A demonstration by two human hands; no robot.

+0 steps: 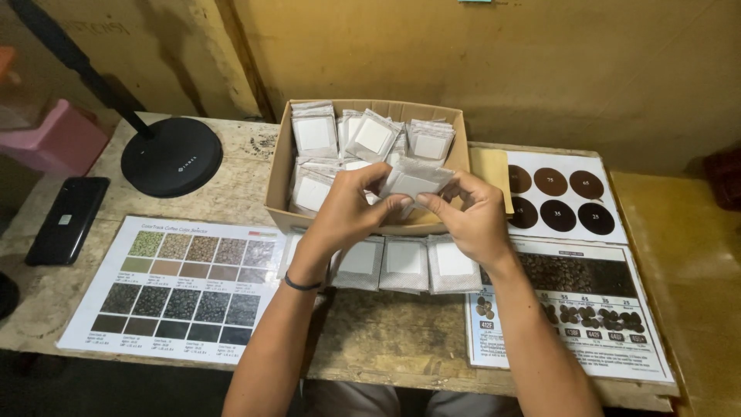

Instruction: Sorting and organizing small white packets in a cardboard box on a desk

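Note:
Both my hands hold one small silvery packet [411, 181] with a white blank label, just above the front wall of an open cardboard box [279, 184]. My left hand [347, 208] pinches its left edge and my right hand [467, 216] pinches its right edge. The box holds several more of the same packets [314, 131], standing upright. Three like packets [404, 264] lie flat in a row on the table in front of the box, below my hands.
A colour chart sheet of bean samples [181, 286] lies at the left. Another printed sheet with brown discs [567, 197] and bean photos [587, 309] lies at the right. A black round lamp base [171, 157] and a black phone [67, 218] sit at the far left on the worn wooden table [386, 340].

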